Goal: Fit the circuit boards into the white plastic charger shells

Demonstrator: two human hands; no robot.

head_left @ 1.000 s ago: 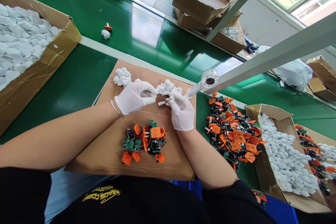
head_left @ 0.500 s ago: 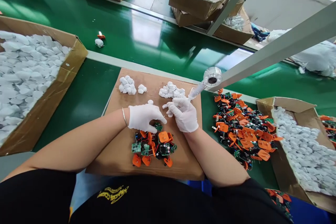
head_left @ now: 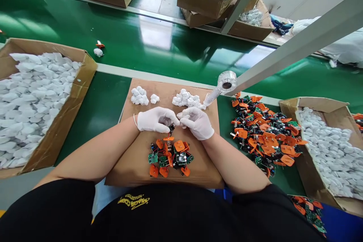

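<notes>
My left hand (head_left: 155, 119), in a white glove, is closed on a small circuit board (head_left: 171, 129) with wires, which hangs above a cluster of boards and orange plug parts (head_left: 181, 157) on the cardboard. Whether the orange part just below it is attached, I cannot tell. My gloved right hand (head_left: 200, 125) pinches a small white plastic piece (head_left: 185, 115). Both sets of fingertips nearly meet over the middle of the cardboard sheet (head_left: 136, 166). Behind the hands lie small piles of white pieces: a left pile (head_left: 139, 95), a tiny pile (head_left: 154, 98) and a right pile (head_left: 187, 99).
A clear plastic tool with a round head (head_left: 227, 83) stands near the slanted grey post (head_left: 272, 56). Right of the cardboard is a heap of orange-and-green assemblies (head_left: 266, 136). Cardboard boxes of white pieces stand at left (head_left: 70, 94) and right (head_left: 314, 181). A green conveyor (head_left: 127, 38) runs behind.
My left hand has lifted the circuit board from the cluster towards my right hand. The right fingers now hold the white piece facing the left fingertips. The camera view has shifted slightly.
</notes>
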